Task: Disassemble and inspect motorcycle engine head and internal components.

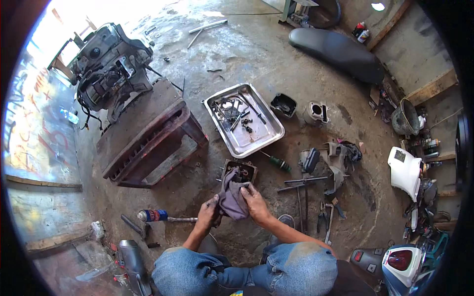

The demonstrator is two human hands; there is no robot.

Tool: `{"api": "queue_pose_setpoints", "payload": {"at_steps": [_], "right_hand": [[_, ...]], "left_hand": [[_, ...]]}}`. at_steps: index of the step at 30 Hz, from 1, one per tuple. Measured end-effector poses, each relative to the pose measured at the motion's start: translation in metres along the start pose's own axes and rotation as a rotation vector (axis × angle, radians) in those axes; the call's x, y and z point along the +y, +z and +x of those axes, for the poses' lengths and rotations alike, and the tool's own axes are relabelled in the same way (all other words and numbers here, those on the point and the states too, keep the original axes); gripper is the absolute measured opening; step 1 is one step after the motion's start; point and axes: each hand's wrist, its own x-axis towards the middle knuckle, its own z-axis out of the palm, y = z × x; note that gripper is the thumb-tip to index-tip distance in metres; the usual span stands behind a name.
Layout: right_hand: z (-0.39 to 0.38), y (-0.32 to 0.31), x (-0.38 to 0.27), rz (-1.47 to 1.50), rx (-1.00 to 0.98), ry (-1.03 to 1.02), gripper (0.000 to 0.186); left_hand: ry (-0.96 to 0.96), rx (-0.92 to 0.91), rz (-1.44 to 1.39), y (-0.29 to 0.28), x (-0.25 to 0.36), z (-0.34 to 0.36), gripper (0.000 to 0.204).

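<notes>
A greyish-purple rag (233, 200) hangs bunched between my two hands, in front of my knees. My left hand (208, 212) is closed on the rag's left edge, its fingers darkened with grime. On the other side, my right hand (255, 202) pinches the rag's right edge with the thumb on top. Just beyond the cloth is an open metal engine part (248, 170), seemingly a cylinder head, with dark workings inside; the rag covers its near side. Whether the rag touches it I cannot tell.
Ahead lies a metal tray (256, 143) of small parts, with a green-handled screwdriver (279, 164) beside it. An engine (111, 69) rests on a dark red crate (148, 143) at left. A spray can (152, 215), pliers (322, 222) and a motorcycle seat (338, 52) lie around.
</notes>
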Motion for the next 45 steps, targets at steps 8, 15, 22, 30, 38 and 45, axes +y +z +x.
{"api": "queue_pose_setpoints", "payload": {"at_steps": [8, 15, 22, 30, 38, 45], "right_hand": [[-0.002, -0.01, 0.033, -0.539, -0.098, -0.062, 0.047], [0.002, -0.017, 0.007, -0.386, -0.057, -0.04, 0.025], [0.001, -0.025, 0.017, -0.468, 0.237, -0.209, 0.029], [-0.01, 0.009, -0.008, -0.644, -0.1, -0.117, 0.054], [-0.011, 0.006, 0.022, -0.64, -0.199, 0.014, 0.047], [-0.016, -0.014, 0.049, 0.08, -0.135, 0.508, 0.046]], "left_hand": [[0.009, -0.154, 0.145, 0.013, -0.004, 0.005, 0.037], [0.096, -0.088, -0.113, 0.02, 0.003, 0.012, 0.023], [0.292, 0.027, -0.011, 0.012, 0.0, 0.014, 0.025], [0.526, 0.185, 0.034, 0.008, -0.004, 0.031, 0.023], [0.516, 0.63, 0.049, -0.046, -0.053, 0.05, 0.038], [0.285, 0.465, -0.097, -0.063, -0.087, 0.039, 0.056]]}}
